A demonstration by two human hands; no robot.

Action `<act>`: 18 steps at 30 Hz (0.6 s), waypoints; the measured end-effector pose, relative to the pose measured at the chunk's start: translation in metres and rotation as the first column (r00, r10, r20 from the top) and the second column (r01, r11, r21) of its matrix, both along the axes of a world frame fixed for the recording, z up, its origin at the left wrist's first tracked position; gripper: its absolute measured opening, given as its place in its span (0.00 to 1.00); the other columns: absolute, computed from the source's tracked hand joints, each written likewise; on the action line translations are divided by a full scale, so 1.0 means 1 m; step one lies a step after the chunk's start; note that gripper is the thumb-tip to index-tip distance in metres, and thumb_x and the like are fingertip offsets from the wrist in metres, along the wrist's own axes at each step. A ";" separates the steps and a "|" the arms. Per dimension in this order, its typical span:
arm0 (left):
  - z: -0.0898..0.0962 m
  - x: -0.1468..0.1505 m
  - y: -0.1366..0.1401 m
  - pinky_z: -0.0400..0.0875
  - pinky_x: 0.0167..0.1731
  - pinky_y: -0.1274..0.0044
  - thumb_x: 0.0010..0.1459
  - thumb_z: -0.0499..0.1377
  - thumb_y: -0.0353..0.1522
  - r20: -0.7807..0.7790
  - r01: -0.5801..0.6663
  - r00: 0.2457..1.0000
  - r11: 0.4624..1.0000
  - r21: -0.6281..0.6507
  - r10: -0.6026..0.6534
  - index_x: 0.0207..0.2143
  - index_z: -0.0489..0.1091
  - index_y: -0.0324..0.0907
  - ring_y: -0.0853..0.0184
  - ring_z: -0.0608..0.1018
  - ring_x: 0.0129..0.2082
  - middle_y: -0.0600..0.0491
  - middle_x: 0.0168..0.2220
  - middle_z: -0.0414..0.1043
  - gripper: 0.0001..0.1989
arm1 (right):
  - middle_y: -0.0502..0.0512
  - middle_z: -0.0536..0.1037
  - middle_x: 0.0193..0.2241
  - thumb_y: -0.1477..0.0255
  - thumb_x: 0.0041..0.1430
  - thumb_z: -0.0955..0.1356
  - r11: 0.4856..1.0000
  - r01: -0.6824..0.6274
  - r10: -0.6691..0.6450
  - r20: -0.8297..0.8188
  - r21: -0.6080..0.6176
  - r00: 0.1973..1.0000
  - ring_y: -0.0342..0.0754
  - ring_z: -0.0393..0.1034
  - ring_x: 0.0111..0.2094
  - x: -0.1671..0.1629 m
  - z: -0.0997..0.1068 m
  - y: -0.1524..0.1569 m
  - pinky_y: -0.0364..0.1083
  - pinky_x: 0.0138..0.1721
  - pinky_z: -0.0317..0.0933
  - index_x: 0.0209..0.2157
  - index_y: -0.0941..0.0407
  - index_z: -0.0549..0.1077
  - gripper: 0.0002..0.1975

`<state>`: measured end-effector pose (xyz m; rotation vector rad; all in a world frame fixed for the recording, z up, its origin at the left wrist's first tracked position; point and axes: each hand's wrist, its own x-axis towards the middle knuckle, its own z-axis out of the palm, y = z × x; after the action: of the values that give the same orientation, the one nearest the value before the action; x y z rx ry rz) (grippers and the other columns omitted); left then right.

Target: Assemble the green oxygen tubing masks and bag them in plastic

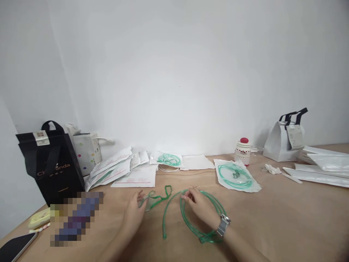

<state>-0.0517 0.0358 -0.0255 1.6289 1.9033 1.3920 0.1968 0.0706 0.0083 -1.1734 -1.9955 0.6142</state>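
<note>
My left hand (135, 208) has its fingers curled around the edge of a clear plastic oxygen mask (148, 204). A green strap (159, 200) trails from the mask to the right over the table. My right hand (200, 205), with a metal watch (223, 225) on the wrist, closes its fingertips on a coil of green tubing (164, 220). The coil lies on the table around and under that hand. One loose end points toward me, left of the coil; a connector (202, 240) rests at its near side.
Sealed packs (117, 165) lie at the back left. Packs of green tubing sit at back centre (168, 159) and to the right (236, 176). A black bag (51, 163), phone (17, 247), jar (242, 153), white bag (280, 142) and white packets (324, 171) stand around the edges.
</note>
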 end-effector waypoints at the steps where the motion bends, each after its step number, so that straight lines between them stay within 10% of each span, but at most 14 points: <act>1: -0.001 -0.006 0.003 0.68 0.42 0.67 0.53 0.51 0.37 0.015 -0.023 1.000 1.000 0.000 0.023 0.48 0.60 0.30 0.58 0.75 0.43 0.36 0.44 0.71 0.23 | 0.52 0.70 0.27 0.68 0.54 0.62 1.000 -0.004 0.004 0.018 -0.017 1.000 0.48 0.64 0.31 0.004 0.000 0.003 0.46 0.34 0.57 0.25 0.55 0.66 0.07; 8: 0.004 0.002 -0.008 0.54 0.54 0.62 0.53 0.52 0.31 -0.163 0.024 0.987 0.986 0.168 0.004 0.51 0.60 0.42 0.57 0.59 0.57 0.44 0.54 0.61 0.21 | 0.50 0.74 0.23 0.73 0.48 0.65 0.969 -0.160 0.180 0.095 -0.189 0.979 0.46 0.66 0.26 0.039 0.018 0.002 0.44 0.28 0.59 0.25 0.55 0.71 0.04; 13: 0.015 0.021 -0.031 0.65 0.45 0.69 0.51 0.45 0.20 -0.584 0.485 0.718 0.874 0.028 -0.380 0.43 0.68 0.46 0.63 0.71 0.45 0.48 0.43 0.70 0.22 | 0.52 0.75 0.30 0.78 0.37 0.70 0.926 -0.234 0.292 0.170 -0.296 0.941 0.50 0.68 0.32 0.068 0.037 -0.031 0.45 0.31 0.60 0.29 0.54 0.74 0.12; 18: 0.028 0.037 -0.045 0.67 0.42 0.73 0.52 0.48 0.21 -0.627 0.530 0.611 0.838 -0.129 -0.483 0.36 0.71 0.47 0.64 0.72 0.42 0.51 0.41 0.71 0.17 | 0.50 0.73 0.29 0.78 0.38 0.71 0.953 -0.208 0.271 0.315 -0.221 0.910 0.49 0.65 0.32 0.081 0.028 -0.050 0.46 0.35 0.58 0.27 0.53 0.73 0.11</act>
<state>-0.0152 -0.0088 0.0028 2.6679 1.4321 0.6989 0.2782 0.0205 0.0363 -1.2157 -2.4497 0.7737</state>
